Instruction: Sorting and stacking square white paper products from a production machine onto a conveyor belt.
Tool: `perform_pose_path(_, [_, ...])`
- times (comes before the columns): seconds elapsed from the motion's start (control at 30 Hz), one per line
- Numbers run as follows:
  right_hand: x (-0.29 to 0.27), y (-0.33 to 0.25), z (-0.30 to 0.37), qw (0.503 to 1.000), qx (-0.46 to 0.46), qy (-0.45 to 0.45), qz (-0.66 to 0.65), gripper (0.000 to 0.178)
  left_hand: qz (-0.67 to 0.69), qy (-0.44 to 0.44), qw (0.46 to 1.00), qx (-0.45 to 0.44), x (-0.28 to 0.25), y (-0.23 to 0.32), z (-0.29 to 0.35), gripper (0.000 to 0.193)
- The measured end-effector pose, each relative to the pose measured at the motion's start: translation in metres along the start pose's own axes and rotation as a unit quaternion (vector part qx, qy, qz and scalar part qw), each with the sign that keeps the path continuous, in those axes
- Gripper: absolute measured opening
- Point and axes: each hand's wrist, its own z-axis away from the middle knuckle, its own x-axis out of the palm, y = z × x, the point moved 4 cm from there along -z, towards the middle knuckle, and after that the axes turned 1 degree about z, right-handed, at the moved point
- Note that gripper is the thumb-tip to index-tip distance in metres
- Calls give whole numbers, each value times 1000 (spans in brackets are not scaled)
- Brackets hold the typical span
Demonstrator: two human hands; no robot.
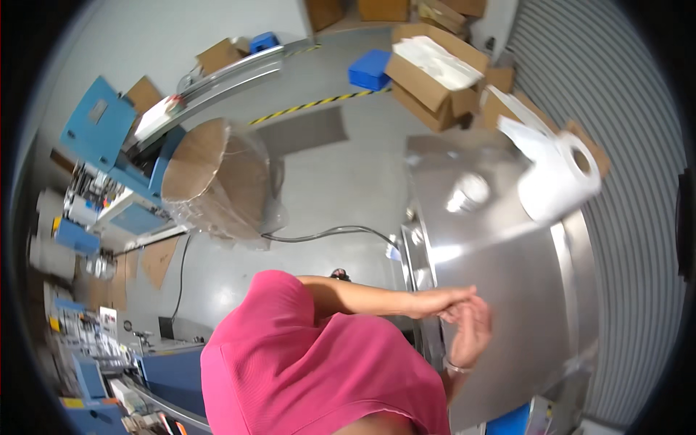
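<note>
My left hand (441,301) reaches across from the left and meets my right hand (473,335) above the near left part of a stainless steel table (515,304). Their fingers touch and partly overlap. Both hands have fingers stretched out, and I see no object in either. A pale band (457,368) circles my right wrist. Farther back on the table, a large white paper roll (554,185) with a hollow core lies tilted, its loose end sticking up. To its left sits a small, shiny round thing (471,190), too blurred to name.
Open cardboard boxes (424,94) with white sheets stand behind the table, next to a blue bin (370,69). A large plastic-lined brown drum (217,174) stands left. A dark cable (319,234) crosses the floor. Blue machinery (98,123) lines the left; a ribbed wall (638,217) bounds the right.
</note>
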Motion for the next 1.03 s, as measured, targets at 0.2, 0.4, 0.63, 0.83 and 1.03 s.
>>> perform_pose_path(0.2, [179, 68, -40, 897, 240, -168, -330, 19, 271, 58, 937, 211, -91, 65, 109, 49])
perform_pose_path(0.4, [356, 86, -59, 890, 296, -238, -253, 18, 247, 320, 845, 351, -213, 100, 222, 34])
perform_pose_path(0.63, [474, 113, -143, 801, 263, -516, -148, 44, 155, 513, 705, 466, -297, 190, 297, 23])
perform_pose_path(0.83, [534, 74, -290, 668, 314, -504, -449, 88, -43, 584, 547, 597, -337, 320, 346, 38])
perform_pose_path(1.03, [599, 170, -453, 764, 368, -296, -439, 67, -506, 566, 228, 610, -356, 463, 269, 58])
